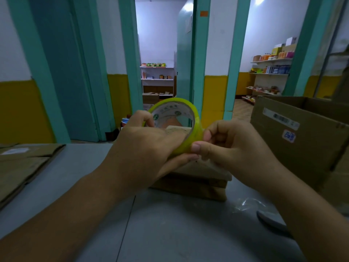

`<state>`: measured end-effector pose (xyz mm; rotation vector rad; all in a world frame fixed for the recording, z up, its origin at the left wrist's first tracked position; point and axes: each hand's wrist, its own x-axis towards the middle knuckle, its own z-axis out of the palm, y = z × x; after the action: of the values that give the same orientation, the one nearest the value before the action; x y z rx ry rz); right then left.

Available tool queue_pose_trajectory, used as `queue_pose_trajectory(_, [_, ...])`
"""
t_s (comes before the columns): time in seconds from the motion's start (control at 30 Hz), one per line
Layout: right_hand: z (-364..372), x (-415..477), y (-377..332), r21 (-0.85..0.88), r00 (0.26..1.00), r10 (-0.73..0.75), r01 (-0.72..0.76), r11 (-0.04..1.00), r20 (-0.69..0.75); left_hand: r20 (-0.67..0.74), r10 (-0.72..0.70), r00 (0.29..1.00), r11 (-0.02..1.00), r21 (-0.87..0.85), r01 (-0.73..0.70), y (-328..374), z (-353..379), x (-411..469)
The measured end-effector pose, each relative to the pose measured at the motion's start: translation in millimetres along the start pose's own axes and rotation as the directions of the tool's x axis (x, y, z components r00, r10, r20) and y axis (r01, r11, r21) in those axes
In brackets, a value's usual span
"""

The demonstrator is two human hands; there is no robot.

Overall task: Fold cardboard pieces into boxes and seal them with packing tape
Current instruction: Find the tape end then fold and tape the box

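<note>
Forearms stretch over the grey table (160,233). The left hand (143,142) curls round the yellow-green tape roll (177,102), held upright in the air. The right hand (232,148) pinches its outer edge — thumb and forefinger closed on it. Just beneath sits a small cardboard box (190,186). Flat cardboard pieces (24,167) lie left, a large open box (302,144) right.

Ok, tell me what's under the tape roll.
A small cardboard box sits on the grey table below the tape roll. The left hand and right hand gripping the roll cover much of its top.
</note>
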<state>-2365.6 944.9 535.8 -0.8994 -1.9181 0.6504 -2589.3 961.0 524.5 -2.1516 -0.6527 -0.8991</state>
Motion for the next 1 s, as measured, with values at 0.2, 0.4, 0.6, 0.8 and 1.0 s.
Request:
queue_pose_trajectory(0.2, [-4,0,3,-0.017,0.993,-0.097,0.098,0.995,0.069,-0.019,-0.066,0.998,0.992,-0.112,0.063,4,4,-3])
queue_pose_trajectory(0.4, [-3,0,3,0.442,0.983,-0.100,0.021,0.897,0.156,-0.089,-0.226,0.970,0.899,-0.403,0.172,16,2,1])
queue_pose_trajectory(0.6, [-2,-2,-2,0.722,0.976,-0.125,-0.042,0.690,0.177,-0.025,-0.394,0.919,0.666,-0.697,0.267,29,-5,3])
queue_pose_trajectory(0.8, [-3,-1,-7,0.858,0.957,-0.207,-0.073,0.508,0.204,0.110,-0.380,0.919,0.339,-0.907,0.248,31,-5,4])
queue_pose_trajectory(1.0, [-8,-3,-1,0.923,0.880,-0.307,-0.293,0.248,0.362,0.193,-0.410,0.891,0.092,-0.964,0.251,18,-6,4])
